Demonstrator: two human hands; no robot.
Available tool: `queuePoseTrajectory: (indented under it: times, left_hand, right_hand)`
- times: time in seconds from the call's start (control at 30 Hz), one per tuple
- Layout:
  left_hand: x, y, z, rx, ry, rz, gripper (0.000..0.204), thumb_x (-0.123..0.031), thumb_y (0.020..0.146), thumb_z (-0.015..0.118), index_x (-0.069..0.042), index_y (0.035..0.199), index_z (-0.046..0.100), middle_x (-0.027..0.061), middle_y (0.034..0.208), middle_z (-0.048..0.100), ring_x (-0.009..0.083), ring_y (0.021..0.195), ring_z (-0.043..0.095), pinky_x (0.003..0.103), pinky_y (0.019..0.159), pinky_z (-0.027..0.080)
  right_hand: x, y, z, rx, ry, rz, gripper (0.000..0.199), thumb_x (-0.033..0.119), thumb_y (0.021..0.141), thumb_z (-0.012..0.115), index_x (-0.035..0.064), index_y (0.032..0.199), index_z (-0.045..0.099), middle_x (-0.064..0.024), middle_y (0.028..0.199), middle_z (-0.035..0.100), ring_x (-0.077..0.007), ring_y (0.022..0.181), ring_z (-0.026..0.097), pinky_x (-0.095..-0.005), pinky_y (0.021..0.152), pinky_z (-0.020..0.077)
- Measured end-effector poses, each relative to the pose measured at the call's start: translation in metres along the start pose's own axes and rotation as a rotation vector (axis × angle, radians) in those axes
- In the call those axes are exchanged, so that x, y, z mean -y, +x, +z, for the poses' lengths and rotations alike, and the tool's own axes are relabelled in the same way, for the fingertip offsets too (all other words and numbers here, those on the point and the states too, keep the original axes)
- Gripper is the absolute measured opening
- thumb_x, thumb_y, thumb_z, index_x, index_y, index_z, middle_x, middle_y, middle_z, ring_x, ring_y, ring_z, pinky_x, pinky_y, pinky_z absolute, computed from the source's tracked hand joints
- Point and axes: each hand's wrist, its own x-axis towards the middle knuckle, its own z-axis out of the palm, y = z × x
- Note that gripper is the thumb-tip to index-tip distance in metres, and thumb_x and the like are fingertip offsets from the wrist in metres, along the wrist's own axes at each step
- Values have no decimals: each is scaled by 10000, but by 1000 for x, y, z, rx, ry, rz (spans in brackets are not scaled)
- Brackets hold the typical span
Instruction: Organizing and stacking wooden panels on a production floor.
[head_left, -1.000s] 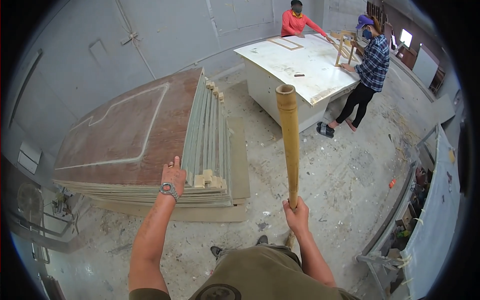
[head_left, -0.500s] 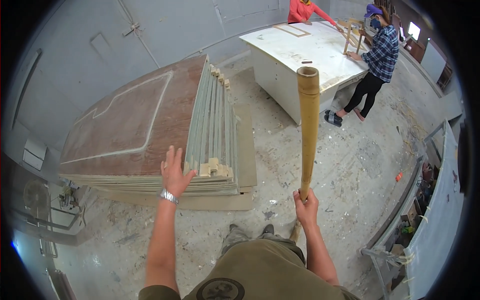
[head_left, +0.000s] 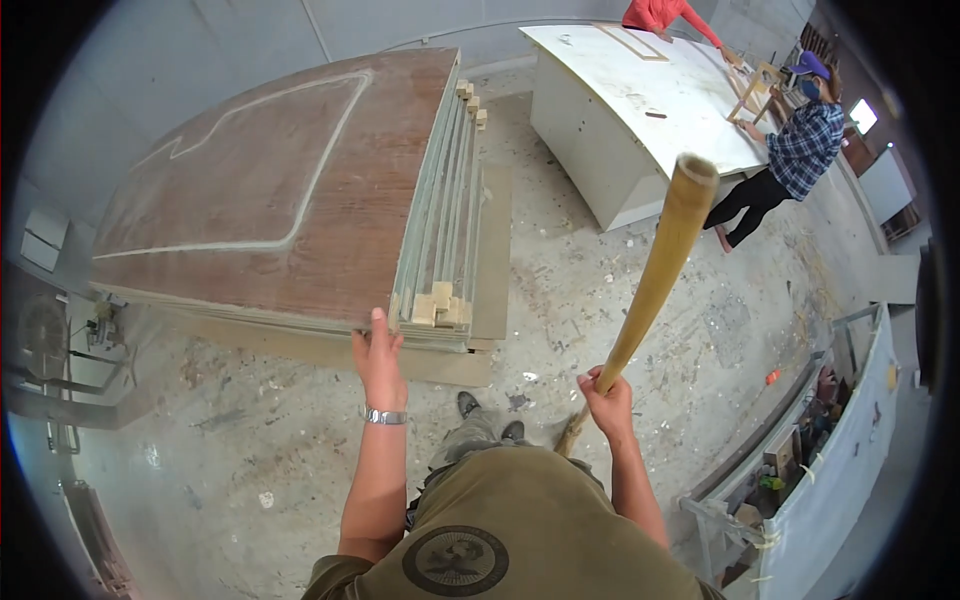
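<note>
In my right hand [head_left: 608, 405] is a thick bamboo pole [head_left: 655, 265], its hollow upper end tilted to the right and away from me. Its lower part runs down beside my leg, where my body hides the end. My left hand [head_left: 380, 365], wearing a metal-band watch [head_left: 385, 415], is at the near right corner of a stack of large boards. One digit lies over the edge of the reddish-brown top board [head_left: 350, 230], and the other fingers are bent at the edge, partly hidden. A pale line outlines a shape on this board.
Small wooden blocks [head_left: 437, 305] separate the boards along the stack's right side. A white worktable [head_left: 640, 110] stands farther back, with two people at it handling wooden frames [head_left: 755, 92]. At right is a cluttered shelf unit [head_left: 800, 440]. Debris specks the concrete floor [head_left: 560, 300].
My left hand has gone from spread over the top board to gripping its near corner. The bamboo pole now leans more to the right. My view has shifted, and the stack appears closer.
</note>
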Motion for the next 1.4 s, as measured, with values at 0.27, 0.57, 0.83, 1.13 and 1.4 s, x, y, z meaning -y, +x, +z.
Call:
queuePoseTrajectory:
  times: [0.27, 0.57, 0.83, 1.13, 1.4]
  left_hand:
    - [-15, -6, 12, -18, -153, -67, 452, -315, 984, 713, -51, 1267, 480, 54, 1124, 587, 173, 942, 660, 304, 827, 528]
    - [-13, -17, 15, -81, 14, -45, 635, -355, 997, 680, -49, 1480, 402, 58, 1158, 607, 154, 922, 649, 296, 797, 500]
    - [-5, -19, 32, -207, -36, -85, 476, -446, 975, 683, -99, 1274, 556, 23, 1027, 631, 136, 864, 646, 279, 749, 493]
    - [18, -5, 33, -437, -128, -58, 392, -482, 954, 687, -103, 995, 595, 38, 888, 666, 130, 758, 623, 282, 710, 498]
    - [21, -2, 43, -512, -43, 14, 458, -543, 933, 689, -97, 990, 598, 52, 831, 664, 133, 688, 611, 282, 617, 499]
  right_hand:
    - [18, 32, 3, 119, -79, 20, 193, 162, 908, 753, -11, 945, 677, -41, 774, 657, -113, 737, 592, -303, 679, 501]
    - [35, 79, -33, -15, -53, -26, 110, 111, 951, 694, 18, 933, 638, -7, 728, 604, -96, 635, 554, -288, 569, 468]
    - [60, 170, -86, -111, -63, -115, 116, 102, 947, 690, 11, 921, 622, -13, 741, 601, -95, 642, 550, -287, 577, 471]
    - [37, 267, -142, -73, -31, -172, 110, 91, 933, 699, 16, 900, 626, 1, 741, 592, -92, 680, 519, -288, 622, 456]
    - [31, 312, -166, 12, 16, -101, 137, 106, 924, 713, 16, 854, 635, 0, 718, 576, -96, 684, 520, -290, 620, 448]
